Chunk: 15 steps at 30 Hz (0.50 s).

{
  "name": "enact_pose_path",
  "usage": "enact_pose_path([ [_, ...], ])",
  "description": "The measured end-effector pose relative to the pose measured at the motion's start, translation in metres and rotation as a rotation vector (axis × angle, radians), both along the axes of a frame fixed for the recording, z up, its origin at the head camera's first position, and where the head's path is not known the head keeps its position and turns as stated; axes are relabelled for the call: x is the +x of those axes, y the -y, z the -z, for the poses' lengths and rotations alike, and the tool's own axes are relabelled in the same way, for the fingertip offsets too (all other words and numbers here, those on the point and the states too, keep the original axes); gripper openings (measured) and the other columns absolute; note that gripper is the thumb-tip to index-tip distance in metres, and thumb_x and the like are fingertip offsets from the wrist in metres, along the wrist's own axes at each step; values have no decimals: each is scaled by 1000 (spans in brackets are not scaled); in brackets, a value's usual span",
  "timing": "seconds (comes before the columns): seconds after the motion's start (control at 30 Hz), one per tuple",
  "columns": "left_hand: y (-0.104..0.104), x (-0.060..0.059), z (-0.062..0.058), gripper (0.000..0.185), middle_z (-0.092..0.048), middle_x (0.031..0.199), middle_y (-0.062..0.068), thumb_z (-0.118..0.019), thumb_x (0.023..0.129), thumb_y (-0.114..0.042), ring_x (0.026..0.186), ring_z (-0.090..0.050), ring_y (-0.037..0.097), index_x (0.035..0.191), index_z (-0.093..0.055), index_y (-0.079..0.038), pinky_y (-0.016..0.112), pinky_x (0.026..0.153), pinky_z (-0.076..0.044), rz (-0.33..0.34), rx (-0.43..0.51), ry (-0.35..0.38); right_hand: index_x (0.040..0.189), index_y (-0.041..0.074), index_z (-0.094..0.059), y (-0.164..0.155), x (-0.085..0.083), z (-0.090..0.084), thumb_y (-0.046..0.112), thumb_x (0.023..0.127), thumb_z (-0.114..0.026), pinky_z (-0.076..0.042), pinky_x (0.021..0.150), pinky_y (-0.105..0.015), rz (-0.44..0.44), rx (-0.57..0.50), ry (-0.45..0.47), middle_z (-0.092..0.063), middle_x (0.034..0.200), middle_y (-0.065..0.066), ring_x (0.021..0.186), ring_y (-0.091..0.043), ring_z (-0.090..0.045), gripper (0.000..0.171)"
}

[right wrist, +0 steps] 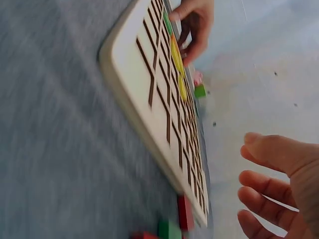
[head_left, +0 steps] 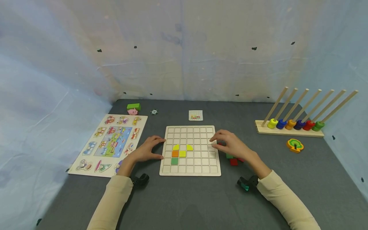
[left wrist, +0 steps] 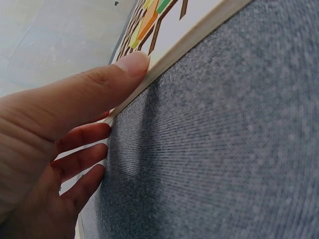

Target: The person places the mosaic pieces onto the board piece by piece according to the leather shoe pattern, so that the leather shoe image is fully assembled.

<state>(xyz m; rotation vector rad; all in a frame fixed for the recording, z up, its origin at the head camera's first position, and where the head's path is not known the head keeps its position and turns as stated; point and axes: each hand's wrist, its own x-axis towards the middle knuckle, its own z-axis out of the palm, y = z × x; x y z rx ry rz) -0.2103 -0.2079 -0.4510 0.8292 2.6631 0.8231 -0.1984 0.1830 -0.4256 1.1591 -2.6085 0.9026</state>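
A pale wooden grid board [head_left: 201, 167] lies flat in front of the person. On its left part sit an orange square [head_left: 175, 154], a yellow square [head_left: 182, 154], a green square [head_left: 174, 161] and two yellow rounded pieces [head_left: 189, 147]. My left hand [head_left: 146, 149] rests at the board's left edge, its thumb [left wrist: 134, 62] on the rim in the left wrist view. Above the right edge hovers my right hand [head_left: 231, 144], fingers relaxed with nothing between them. Beneath it, partly hidden, are loose red blocks [head_left: 234, 162] and a green block [right wrist: 168, 230].
A small pattern card [head_left: 195, 115] lies behind the board. To the left is a picture puzzle board [head_left: 97, 161], with a green block [head_left: 134, 106], a pink pig [head_left: 133, 111] and a round chip [head_left: 154, 112] beyond. A pegged ring stand [head_left: 290, 131] and tree piece [head_left: 295, 145] are at right.
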Motion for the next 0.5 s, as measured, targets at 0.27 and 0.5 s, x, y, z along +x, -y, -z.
enact_pose_path([
  [0.27, 0, 0, 0, 74, -37, 136, 15, -74, 79, -36, 126, -31, 35, 139, -43, -8, 55, 101, -28, 4, -7, -5, 106, 8, -69, -30, 2, 3, 13, 84, -70, -47, 78, -40, 44, 57, 76, -62, 103, -5, 95, -20, -57, 22],
  [0.5, 0, 0, -1, 74, -37, 137, 16, -74, 79, -36, 127, -30, 35, 140, -42, -9, 55, 101, -28, 1, -10, 3, 109, 8, -68, -44, 2, 11, 16, 81, -73, -47, 79, -41, 126, 156, 110, -63, 104, -5, 93, -20, -58, 29],
])
